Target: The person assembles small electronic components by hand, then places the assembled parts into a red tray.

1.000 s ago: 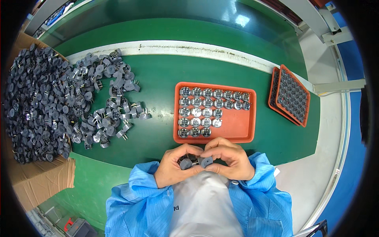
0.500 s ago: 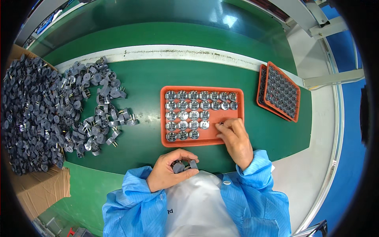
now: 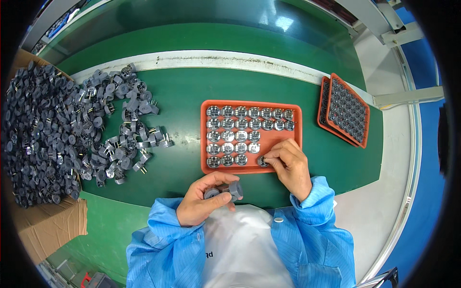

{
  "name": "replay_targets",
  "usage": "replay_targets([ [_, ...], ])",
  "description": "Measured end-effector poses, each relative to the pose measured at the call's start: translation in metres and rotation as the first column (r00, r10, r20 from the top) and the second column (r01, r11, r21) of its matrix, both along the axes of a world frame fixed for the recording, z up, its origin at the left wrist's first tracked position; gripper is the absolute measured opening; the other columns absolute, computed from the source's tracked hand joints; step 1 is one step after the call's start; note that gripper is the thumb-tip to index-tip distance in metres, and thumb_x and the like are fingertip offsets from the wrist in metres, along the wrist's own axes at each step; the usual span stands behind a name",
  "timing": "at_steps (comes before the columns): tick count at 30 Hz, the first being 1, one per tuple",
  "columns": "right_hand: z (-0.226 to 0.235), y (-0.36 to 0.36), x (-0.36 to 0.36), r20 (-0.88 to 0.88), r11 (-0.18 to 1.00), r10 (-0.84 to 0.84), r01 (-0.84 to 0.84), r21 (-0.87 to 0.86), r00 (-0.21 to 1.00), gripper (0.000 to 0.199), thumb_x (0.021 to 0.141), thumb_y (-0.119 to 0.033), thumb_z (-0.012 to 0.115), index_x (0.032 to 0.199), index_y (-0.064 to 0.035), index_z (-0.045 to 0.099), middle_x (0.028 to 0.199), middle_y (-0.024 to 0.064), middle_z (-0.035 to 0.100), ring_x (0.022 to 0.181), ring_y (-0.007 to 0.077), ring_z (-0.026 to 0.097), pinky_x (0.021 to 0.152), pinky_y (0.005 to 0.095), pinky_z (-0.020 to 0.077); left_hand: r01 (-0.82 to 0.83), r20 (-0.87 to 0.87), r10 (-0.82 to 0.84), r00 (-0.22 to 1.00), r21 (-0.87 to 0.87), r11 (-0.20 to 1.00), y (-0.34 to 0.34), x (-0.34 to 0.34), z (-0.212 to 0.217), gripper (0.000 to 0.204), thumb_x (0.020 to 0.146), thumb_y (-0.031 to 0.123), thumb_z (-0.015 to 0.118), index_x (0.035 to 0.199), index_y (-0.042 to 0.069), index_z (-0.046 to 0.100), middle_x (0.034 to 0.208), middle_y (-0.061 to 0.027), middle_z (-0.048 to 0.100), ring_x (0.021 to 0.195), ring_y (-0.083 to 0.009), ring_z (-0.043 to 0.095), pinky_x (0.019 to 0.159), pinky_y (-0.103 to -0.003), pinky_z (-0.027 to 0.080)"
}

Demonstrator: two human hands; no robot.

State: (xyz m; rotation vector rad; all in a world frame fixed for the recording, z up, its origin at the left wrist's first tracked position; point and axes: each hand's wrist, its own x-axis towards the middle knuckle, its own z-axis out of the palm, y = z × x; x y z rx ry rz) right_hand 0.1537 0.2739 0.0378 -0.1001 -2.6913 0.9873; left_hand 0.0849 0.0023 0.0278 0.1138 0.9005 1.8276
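My left hand (image 3: pixel 198 201) is curled around a few round grey plug-like parts (image 3: pixel 235 190), just off the near edge of the orange-red tray (image 3: pixel 249 102). Rows of the same parts stand in this tray, showing their shiny circuit faces; the two far rows run its full width. Over the tray's near right area, my right hand (image 3: pixel 291 165) pinches one round grey plug-like part (image 3: pixel 262 162) between thumb and fingers. That part is low in the tray, right of the nearest row, its face partly hidden by the fingertips.
A big heap of loose grey plug-like parts (image 3: pixel 43 134) fills a cardboard box (image 3: pixel 57 225) at the left and spills onto the green table (image 3: pixel 182 86). Two filled orange-red trays (image 3: pixel 363 139) lie stacked, askew, at the right. A white strip (image 3: pixel 201 58) crosses behind.
My right hand has brought its part down and left, toward the end of the nearest row. In my left hand the held parts have turned, one now facing up. The whole view has shifted slightly.
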Motion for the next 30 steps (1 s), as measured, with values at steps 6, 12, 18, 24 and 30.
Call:
replay_targets([
  [6, -0.005, -0.015, -0.01, -0.067, 0.998, 0.027, -0.023, 0.066, 0.997, 0.016, 0.078, -0.002, 0.084, 0.089, -0.0039, 0.074, 0.089, 0.0073, 0.069, 0.088, 0.029, 0.065, 0.078, 0.0413, 0.052, -0.049, 0.184, 0.049, 0.982, -0.003, 0.999, 0.0, -0.001, -0.002, 0.037, 0.107, 0.012, 0.065, 0.141, 0.001, 0.059, 0.124, -0.0137, 0.067, 0.106, -0.0246, 0.071, 0.085, -0.04, 0.062],
  [12, 0.0, -0.028, -0.007, -0.111, 0.996, -0.008, 0.018, 0.09, 0.994, 0.029, 0.076, -0.006, 0.088, 0.101, -0.0039, 0.074, 0.093, 0.009, 0.069, 0.089, 0.0305, 0.065, 0.077, 0.0421, 0.0513, -0.079, 0.086, 0.087, 0.992, -0.096, 0.992, 0.006, 0.001, 0.003, 0.034, 0.108, 0.015, 0.064, 0.139, 0.002, 0.057, 0.118, -0.0163, 0.068, 0.102, -0.0249, 0.072, 0.079, -0.039, 0.064],
  [18, 0.033, -0.043, 0.001, -0.075, 0.87, 0.478, -0.484, -0.091, 0.875, 0.051, 0.079, -0.008, 0.081, 0.128, 0.0024, 0.071, 0.12, 0.0162, 0.066, 0.102, 0.0331, 0.067, 0.086, 0.0414, 0.0576, -0.074, -0.267, 0.04, 0.963, -0.116, 0.99, 0.01, 0.005, -0.002, 0.02, 0.099, 0.001, 0.075, 0.114, 0.002, 0.061, 0.102, -0.0063, 0.071, 0.082, -0.013, 0.072, 0.072, -0.028, 0.059],
  [24, 0.028, -0.036, 0.006, -0.054, 0.872, 0.439, -0.44, -0.215, 0.897, 0.046, 0.081, 0.0, 0.081, 0.126, 0.0022, 0.071, 0.117, 0.0163, 0.066, 0.102, 0.0318, 0.067, 0.084, 0.0389, 0.0592, -0.05, -0.467, -0.04, 0.883, -0.178, 0.983, 0.007, 0.008, -0.005, 0.017, 0.101, 0.008, 0.075, 0.112, 0.001, 0.065, 0.106, -0.0106, 0.074, 0.086, -0.0141, 0.072, 0.065, -0.027, 0.057],
  [30, 0.007, 0.002, -0.002, 0.041, 0.918, -0.074, 0.084, -0.387, 0.996, 0.034, 0.082, 0.002, 0.085, 0.114, -0.0049, 0.076, 0.113, 0.0126, 0.069, 0.095, 0.022, 0.069, 0.08, 0.0363, 0.0579, 0.02, -0.127, -0.038, 0.991, -0.139, 0.99, 0.006, -0.001, 0.005, 0.019, 0.102, 0.009, 0.073, 0.117, -0.001, 0.065, 0.109, -0.0133, 0.074, 0.089, -0.0162, 0.072, 0.069, -0.029, 0.057],
])
